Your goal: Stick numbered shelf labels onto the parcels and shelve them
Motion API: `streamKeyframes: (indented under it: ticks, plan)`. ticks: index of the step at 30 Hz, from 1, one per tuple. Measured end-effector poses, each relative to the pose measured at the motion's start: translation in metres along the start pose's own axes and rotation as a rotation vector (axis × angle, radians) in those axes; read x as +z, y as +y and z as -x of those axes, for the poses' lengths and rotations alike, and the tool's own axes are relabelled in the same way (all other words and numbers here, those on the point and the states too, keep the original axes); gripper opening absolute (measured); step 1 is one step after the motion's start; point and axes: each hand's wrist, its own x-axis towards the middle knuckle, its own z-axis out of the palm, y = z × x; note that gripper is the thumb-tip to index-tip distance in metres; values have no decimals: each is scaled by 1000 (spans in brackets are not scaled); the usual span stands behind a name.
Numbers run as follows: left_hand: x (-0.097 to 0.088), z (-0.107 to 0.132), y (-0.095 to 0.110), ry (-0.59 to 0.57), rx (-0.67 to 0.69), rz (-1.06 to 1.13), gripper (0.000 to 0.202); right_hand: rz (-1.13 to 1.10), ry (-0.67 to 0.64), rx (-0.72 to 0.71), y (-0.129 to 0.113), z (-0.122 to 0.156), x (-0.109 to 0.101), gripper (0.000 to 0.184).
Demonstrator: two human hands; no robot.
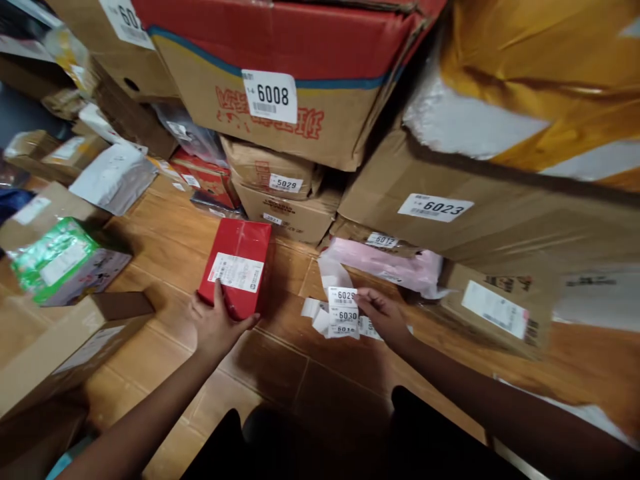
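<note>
My left hand point(215, 325) grips the near end of a red box point(243, 239) standing on the wooden floor. One finger lies on the white shipping label point(237, 272) on its top, and the thumb presses the near right edge. Between thumb and fingers, my right hand point(383, 313) pinches the edge of a strip of number stickers point(343, 315), with 6029 and 6030 readable on it. More of the sticker strip point(316, 312) lies curled on the floor beneath and beside it.
Ahead rises a stack of cartons, among them a large red and brown carton point(320, 113) marked 6008 and a brown carton point(500, 220) marked 6023. A pink parcel point(385, 263) lies at their foot. Left are a green box point(65, 260) and a long brown carton point(75, 353).
</note>
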Motion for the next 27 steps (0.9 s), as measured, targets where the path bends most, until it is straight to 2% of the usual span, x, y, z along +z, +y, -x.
streamKeyframes:
  ticks: [10, 16, 24, 26, 27]
  plan:
    - [-3, 3, 5, -47, -43, 48, 125, 7, 1, 69, 3, 7, 2, 44]
    - [-4, 6, 5, -27, -21, 63, 126, 29, 1, 126, 5, 9, 2, 51]
    - [-6, 2, 3, -43, -39, 108, 126, -3, 3, 134, 1, 10, 5, 50]
    - [-8, 13, 8, -34, 39, 163, 113, -8, -26, 151, -6, 15, 12, 50]
    - [-9, 22, 12, -49, 135, 228, 102, -11, -59, 160, -11, 18, 18, 49]
